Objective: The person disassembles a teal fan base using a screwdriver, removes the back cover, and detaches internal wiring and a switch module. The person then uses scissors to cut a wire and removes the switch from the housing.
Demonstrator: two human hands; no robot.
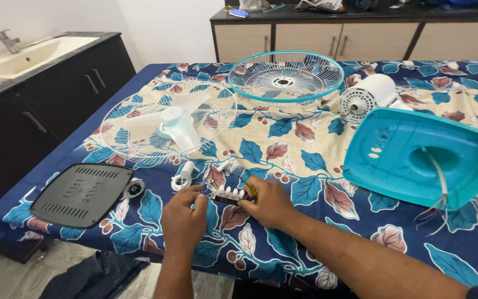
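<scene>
Near the table's front edge both hands meet over a small black switch block with white buttons [229, 194]. My left hand [183, 218] pinches its left end. My right hand [269, 202] grips its right end, with a small yellow-handled tool [250, 189] between the fingers. Just left of the hands lies a small white plastic knob piece [183, 177].
A leaf-patterned cloth [305, 149] covers the table. On it lie a dark grey vented cover [81, 194], a small round black part [134, 189], a white fan grille with blades [167, 127], a teal-rimmed grille [286, 76], a white motor [369, 94] and a teal base shell with loose wires [416, 158]. A sink [29, 55] stands at left.
</scene>
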